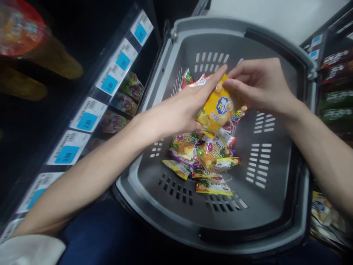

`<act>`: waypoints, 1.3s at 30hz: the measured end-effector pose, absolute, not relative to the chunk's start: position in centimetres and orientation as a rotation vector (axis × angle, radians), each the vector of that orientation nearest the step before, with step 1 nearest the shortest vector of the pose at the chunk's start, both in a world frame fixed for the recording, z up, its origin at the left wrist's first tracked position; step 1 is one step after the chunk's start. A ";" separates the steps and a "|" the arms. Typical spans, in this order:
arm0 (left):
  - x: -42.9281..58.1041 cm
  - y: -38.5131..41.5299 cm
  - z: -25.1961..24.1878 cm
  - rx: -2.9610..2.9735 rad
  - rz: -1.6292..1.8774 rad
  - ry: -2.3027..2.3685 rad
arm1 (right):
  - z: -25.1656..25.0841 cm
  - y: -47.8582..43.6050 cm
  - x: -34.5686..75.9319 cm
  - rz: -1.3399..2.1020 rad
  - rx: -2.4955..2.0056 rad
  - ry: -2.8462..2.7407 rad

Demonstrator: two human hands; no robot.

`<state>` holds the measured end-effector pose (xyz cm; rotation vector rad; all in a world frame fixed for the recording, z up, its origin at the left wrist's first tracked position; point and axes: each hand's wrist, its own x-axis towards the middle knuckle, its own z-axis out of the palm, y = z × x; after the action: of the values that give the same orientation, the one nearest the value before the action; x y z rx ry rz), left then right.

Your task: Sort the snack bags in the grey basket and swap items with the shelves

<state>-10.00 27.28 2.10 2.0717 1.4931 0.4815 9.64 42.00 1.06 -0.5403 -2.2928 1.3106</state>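
Observation:
Over the grey shopping basket (pixel 273 209), both hands are closed on a yellow snack packet (pixel 216 106) with a blue logo. My left hand (pixel 193 103) holds the packet along its left side, fingers stretched across its upper edge. At the packet's top right corner, my right hand (pixel 253 82) pinches it between thumb and fingers. Beneath lie several candy packets, among them an orange gummy packet (pixel 211 151) and another with a yellow edge (pixel 176 168). A red packet (pixel 187 79) shows partly behind my left hand.
On the left runs a shelf edge with several price tags (pixel 86 115), and packets (pixel 125 101) sit on the shelf below. Red-lidded jars (pixel 20 27) stand at the upper left. More packaged goods (pixel 338 95) line the right side.

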 end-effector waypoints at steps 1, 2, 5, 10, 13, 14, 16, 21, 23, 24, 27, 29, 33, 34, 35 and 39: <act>-10.0 27.3 2.0 2.074 0.490 1.482 | 1.0 42.0 9.6 1.312 -0.538 -2.295; -10.1 27.3 2.0 2.078 0.501 1.473 | 1.0 42.1 9.6 1.312 -0.534 -2.293; -10.1 27.4 1.8 2.085 0.533 1.457 | 1.0 42.2 9.7 1.317 -0.534 -2.291; -10.2 27.6 1.3 2.109 0.587 1.425 | 0.9 42.4 9.8 1.287 -0.567 -2.295; -10.1 27.5 1.4 2.149 0.571 1.416 | 0.9 42.7 9.8 1.266 -0.573 -2.253; -10.0 27.3 1.5 2.154 0.548 1.433 | 0.9 42.8 9.7 1.273 -0.562 -2.219; -9.8 27.1 1.8 2.149 0.505 1.472 | 0.8 43.0 9.6 1.318 -0.557 -2.125; -9.6 27.3 2.2 2.199 0.719 1.488 | 1.1 43.6 9.3 1.550 -0.736 -1.806; -9.6 27.5 2.5 2.241 0.837 1.531 | 1.6 43.9 9.4 1.601 -0.827 -1.690; -9.6 27.7 2.6 2.256 0.906 1.551 | 1.9 44.0 9.5 1.649 -0.853 -1.646; -9.7 28.2 2.8 2.190 1.110 1.616 | 2.6 44.1 9.6 1.855 -0.843 -1.581; -9.7 28.3 2.9 2.088 1.162 1.693 | 2.6 43.9 9.5 1.872 -0.810 -1.611; -9.6 28.2 3.3 1.975 1.095 1.801 | 1.8 43.7 9.5 1.456 -0.735 -1.716; -9.5 28.1 3.4 1.940 1.039 1.813 | 1.6 43.7 9.6 1.347 -0.731 -1.737; -9.4 27.9 3.6 1.903 0.971 1.817 | 1.5 43.8 9.7 1.260 -0.736 -1.760; -9.5 27.6 3.5 1.780 0.699 1.736 | 1.5 43.5 9.9 1.192 -0.728 -1.849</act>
<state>-9.51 27.64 3.53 1.7802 1.7363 0.6986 9.92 43.50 1.49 -0.7283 -1.8491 1.1921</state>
